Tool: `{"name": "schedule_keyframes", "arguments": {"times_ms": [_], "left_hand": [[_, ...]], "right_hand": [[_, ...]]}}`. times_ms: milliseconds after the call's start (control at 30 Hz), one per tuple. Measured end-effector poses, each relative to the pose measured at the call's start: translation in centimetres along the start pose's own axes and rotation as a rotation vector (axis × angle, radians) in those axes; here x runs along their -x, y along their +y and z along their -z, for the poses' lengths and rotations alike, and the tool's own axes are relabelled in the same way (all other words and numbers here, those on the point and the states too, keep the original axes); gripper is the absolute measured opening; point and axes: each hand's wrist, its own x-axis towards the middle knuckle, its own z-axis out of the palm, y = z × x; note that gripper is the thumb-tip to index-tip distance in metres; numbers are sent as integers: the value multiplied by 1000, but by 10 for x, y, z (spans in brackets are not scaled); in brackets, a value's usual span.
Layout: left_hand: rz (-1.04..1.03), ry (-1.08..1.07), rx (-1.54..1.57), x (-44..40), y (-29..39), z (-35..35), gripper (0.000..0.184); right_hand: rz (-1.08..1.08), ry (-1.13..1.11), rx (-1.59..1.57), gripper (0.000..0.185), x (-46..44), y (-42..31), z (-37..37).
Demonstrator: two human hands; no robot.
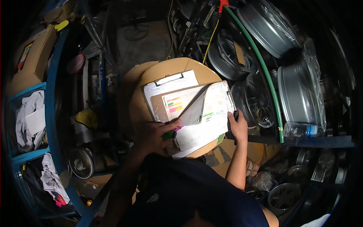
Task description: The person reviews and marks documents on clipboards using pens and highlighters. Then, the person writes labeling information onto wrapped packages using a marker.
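Note:
A brown clipboard (157,102) with several sheets lies tilted on a round cardboard-topped surface (200,67). My left hand (157,134) is at its lower left, fingers closed at the edge of a lifted, curled sheet of paper (194,109). Green and magenta colour shows beside these fingers; I cannot make out what it is. On the right, my right hand (238,128) grips the clipboard's edge near its clip, next to a small dark object (236,115). Pink, orange and green highlights mark the page beneath. Partly covered behind lies a second clipboard (172,80) with white paper.
Large metal wheel rims (264,28) fill the rack at right, behind a green bar (261,56). At left, a blue shelf post (56,90) stands beside blue baskets (29,156) of cloths and a cardboard box (39,56). A plastic bottle (302,129) lies on the right shelf.

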Motion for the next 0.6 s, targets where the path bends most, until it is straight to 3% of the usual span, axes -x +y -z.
{"name": "schedule_keyframes", "arguments": {"times_ms": [133, 233, 333, 433, 533, 600], "left_hand": [[57, -68, -9, 1, 2, 4, 70], [-14, 102, 11, 2, 0, -4, 71], [105, 118, 40, 7, -5, -11, 72], [-18, 190, 101, 3, -9, -18, 74], [30, 83, 23, 7, -7, -16, 73], [-37, 123, -56, 8, -4, -15, 72]], "right_hand": [[-2, 1, 71, 70, 2, -7, 0], [-2, 12, 54, 71, 4, -7, -1], [9, 24, 36, 71, 4, -2, -2], [14, 33, 30, 69, 4, 1, -3], [10, 42, 13, 67, 4, 3, -4], [-5, 49, 0, 66, 3, 7, -6]]}}
